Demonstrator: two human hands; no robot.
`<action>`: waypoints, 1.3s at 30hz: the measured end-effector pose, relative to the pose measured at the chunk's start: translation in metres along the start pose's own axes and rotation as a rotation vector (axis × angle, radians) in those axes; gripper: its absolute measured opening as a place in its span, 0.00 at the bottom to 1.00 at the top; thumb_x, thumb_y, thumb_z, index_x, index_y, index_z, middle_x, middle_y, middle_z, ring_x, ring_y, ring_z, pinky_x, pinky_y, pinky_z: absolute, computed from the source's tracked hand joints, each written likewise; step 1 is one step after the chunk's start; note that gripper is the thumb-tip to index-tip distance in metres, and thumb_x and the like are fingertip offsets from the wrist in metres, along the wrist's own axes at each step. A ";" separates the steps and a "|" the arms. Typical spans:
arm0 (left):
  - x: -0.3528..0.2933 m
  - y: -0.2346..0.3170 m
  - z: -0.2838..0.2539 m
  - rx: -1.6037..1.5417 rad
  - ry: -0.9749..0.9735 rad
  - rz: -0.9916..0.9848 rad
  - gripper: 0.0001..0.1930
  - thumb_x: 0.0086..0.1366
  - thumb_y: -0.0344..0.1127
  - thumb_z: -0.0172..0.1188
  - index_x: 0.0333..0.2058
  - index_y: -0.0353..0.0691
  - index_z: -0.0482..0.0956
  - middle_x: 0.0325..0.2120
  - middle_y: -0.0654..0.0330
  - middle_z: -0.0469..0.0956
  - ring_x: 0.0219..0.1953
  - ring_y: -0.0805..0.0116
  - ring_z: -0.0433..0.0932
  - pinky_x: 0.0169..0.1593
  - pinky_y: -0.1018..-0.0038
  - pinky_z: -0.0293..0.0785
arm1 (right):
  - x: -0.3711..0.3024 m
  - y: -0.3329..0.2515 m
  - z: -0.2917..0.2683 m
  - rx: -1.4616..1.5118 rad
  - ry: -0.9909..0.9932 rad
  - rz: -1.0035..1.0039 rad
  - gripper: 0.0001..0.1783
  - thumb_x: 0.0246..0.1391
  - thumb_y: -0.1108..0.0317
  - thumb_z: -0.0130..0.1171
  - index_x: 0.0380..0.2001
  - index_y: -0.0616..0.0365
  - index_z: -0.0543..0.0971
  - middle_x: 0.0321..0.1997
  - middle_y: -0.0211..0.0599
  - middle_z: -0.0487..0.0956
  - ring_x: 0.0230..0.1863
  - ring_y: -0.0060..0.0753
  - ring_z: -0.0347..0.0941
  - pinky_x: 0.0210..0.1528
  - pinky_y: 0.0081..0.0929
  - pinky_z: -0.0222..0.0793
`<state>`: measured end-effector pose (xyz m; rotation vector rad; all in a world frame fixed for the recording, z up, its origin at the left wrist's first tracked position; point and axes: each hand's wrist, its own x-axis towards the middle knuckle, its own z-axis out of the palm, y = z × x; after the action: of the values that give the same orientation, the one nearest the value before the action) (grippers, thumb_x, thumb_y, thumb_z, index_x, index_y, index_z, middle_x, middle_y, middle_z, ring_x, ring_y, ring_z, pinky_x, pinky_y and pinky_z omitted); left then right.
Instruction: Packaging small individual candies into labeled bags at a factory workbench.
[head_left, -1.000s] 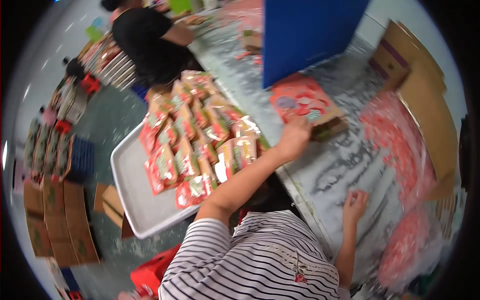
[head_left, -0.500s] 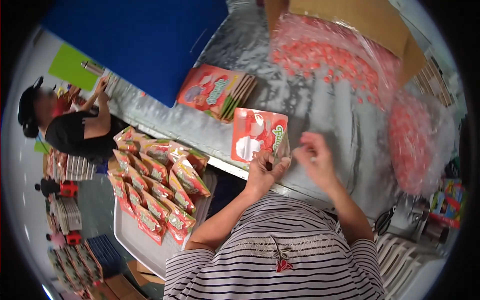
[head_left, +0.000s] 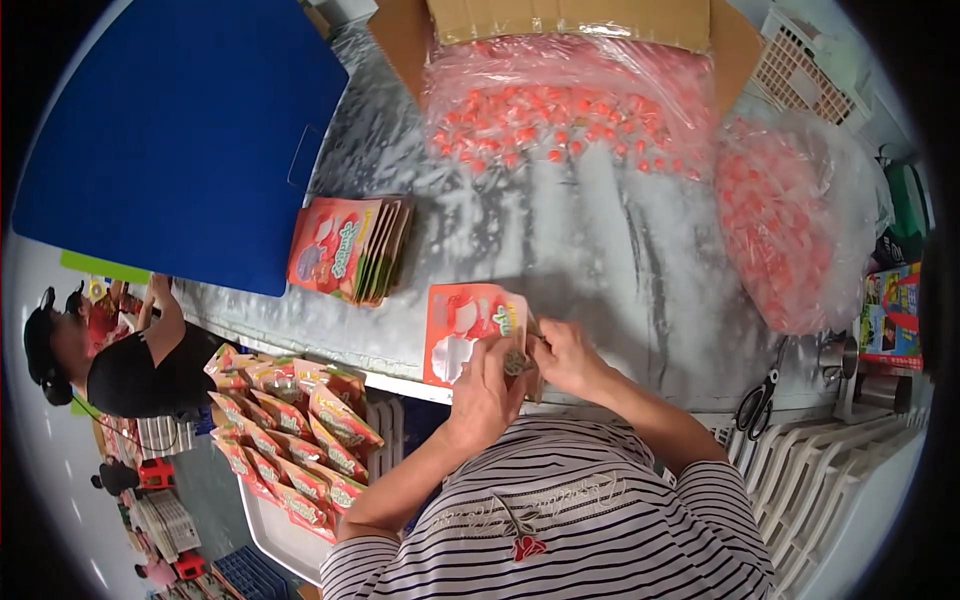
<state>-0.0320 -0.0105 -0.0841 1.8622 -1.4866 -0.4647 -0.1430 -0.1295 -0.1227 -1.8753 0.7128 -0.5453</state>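
At a marbled table (head_left: 490,235) beside white crates (head_left: 805,490), hands (head_left: 487,388) hold a pouch (head_left: 462,320).

Your left forearm (head_left: 405,483) slanted up and rightward from the lower edge of the view, while your right forearm (head_left: 650,418) slanted up and leftward, so that the two converged in front of your chest, bare below the sleeves. Your left hand (head_left: 482,395) had its back turned up toward the view, with its fingers (head_left: 488,362) bent forward and gripping. Your right hand (head_left: 573,360) lay just beside it, set slightly higher and farther to the right, its back also showing, its fingers curled in and pointing left toward your left hand's fingertips.
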 end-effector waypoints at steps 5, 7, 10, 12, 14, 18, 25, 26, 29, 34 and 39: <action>0.026 -0.003 -0.026 0.501 -0.165 0.633 0.19 0.52 0.32 0.60 0.45 0.35 0.74 0.56 0.45 0.65 0.42 0.57 0.73 0.42 0.68 0.75 | 0.015 -0.002 -0.013 0.006 -0.071 -0.085 0.05 0.48 0.76 0.53 0.29 0.68 0.72 0.29 0.59 0.76 0.31 0.62 0.73 0.31 0.41 0.69; 0.036 -0.002 -0.040 0.595 -0.184 0.702 0.17 0.53 0.34 0.57 0.42 0.35 0.75 0.56 0.46 0.65 0.42 0.59 0.73 0.40 0.70 0.75 | 0.017 -0.010 -0.020 0.111 -0.107 0.025 0.06 0.47 0.76 0.55 0.29 0.68 0.72 0.29 0.59 0.76 0.33 0.62 0.74 0.31 0.40 0.70; 0.048 0.004 -0.049 0.803 -0.273 0.920 0.16 0.53 0.35 0.55 0.40 0.35 0.77 0.51 0.48 0.68 0.40 0.62 0.73 0.33 0.72 0.74 | 0.017 -0.017 -0.026 0.028 -0.185 0.015 0.07 0.47 0.74 0.56 0.28 0.68 0.72 0.28 0.57 0.77 0.32 0.62 0.74 0.32 0.41 0.70; 0.051 0.011 -0.052 0.854 -0.320 0.970 0.15 0.52 0.35 0.55 0.39 0.35 0.77 0.48 0.50 0.68 0.38 0.63 0.73 0.31 0.73 0.73 | 0.017 -0.016 -0.026 -0.004 -0.172 -0.079 0.07 0.48 0.73 0.56 0.29 0.67 0.72 0.28 0.57 0.77 0.32 0.61 0.74 0.32 0.42 0.70; 0.057 0.014 -0.054 0.905 -0.446 1.031 0.12 0.53 0.36 0.55 0.35 0.36 0.76 0.36 0.55 0.71 0.30 0.67 0.74 0.25 0.76 0.68 | 0.022 -0.008 -0.027 -0.120 -0.158 -0.092 0.08 0.47 0.72 0.57 0.28 0.67 0.73 0.30 0.56 0.77 0.34 0.60 0.75 0.34 0.46 0.70; 0.063 0.018 -0.050 0.968 -0.590 0.947 0.10 0.56 0.36 0.54 0.33 0.37 0.76 0.30 0.59 0.72 0.27 0.69 0.73 0.22 0.75 0.66 | 0.029 -0.002 -0.031 -0.134 -0.057 -0.143 0.08 0.45 0.73 0.57 0.28 0.66 0.72 0.31 0.55 0.77 0.34 0.59 0.75 0.35 0.47 0.71; 0.092 0.037 -0.045 1.200 -0.697 0.923 0.10 0.55 0.36 0.55 0.29 0.35 0.77 0.34 0.53 0.74 0.34 0.65 0.78 0.24 0.69 0.74 | 0.045 0.011 -0.039 -0.133 -0.161 -0.219 0.14 0.38 0.71 0.62 0.31 0.62 0.73 0.27 0.51 0.77 0.31 0.48 0.76 0.34 0.38 0.71; 0.091 0.035 -0.041 0.900 -0.657 0.913 0.07 0.50 0.34 0.56 0.24 0.38 0.78 0.28 0.53 0.75 0.33 0.64 0.77 0.24 0.69 0.71 | 0.048 0.017 -0.042 -0.047 -0.196 -0.214 0.14 0.38 0.70 0.64 0.31 0.62 0.74 0.26 0.50 0.77 0.30 0.43 0.76 0.33 0.34 0.71; 0.088 0.050 -0.043 0.556 -0.599 0.911 0.03 0.41 0.31 0.57 0.16 0.39 0.77 0.20 0.54 0.75 0.29 0.60 0.76 0.25 0.65 0.69 | 0.057 0.018 -0.040 0.392 -0.295 -0.014 0.12 0.41 0.67 0.65 0.29 0.61 0.76 0.25 0.48 0.79 0.26 0.35 0.75 0.31 0.29 0.70; 0.098 0.059 -0.054 0.330 -0.729 0.697 0.06 0.51 0.31 0.56 0.22 0.35 0.77 0.20 0.55 0.74 0.23 0.56 0.75 0.25 0.62 0.71 | 0.072 0.023 -0.071 0.112 -0.611 -0.030 0.16 0.51 0.58 0.62 0.34 0.61 0.79 0.32 0.47 0.80 0.33 0.43 0.77 0.37 0.34 0.72; 0.086 0.052 -0.060 0.384 -0.560 0.435 0.08 0.57 0.34 0.59 0.30 0.35 0.76 0.24 0.52 0.74 0.24 0.56 0.76 0.26 0.64 0.73 | 0.168 0.078 -0.131 -0.487 0.160 -0.167 0.31 0.55 0.50 0.58 0.56 0.57 0.69 0.56 0.51 0.70 0.60 0.55 0.62 0.60 0.46 0.60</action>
<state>-0.0045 -0.0790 0.0065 1.6751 -2.4344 -0.5407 -0.1251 -0.3554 -0.1351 -2.3788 0.8546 -0.6778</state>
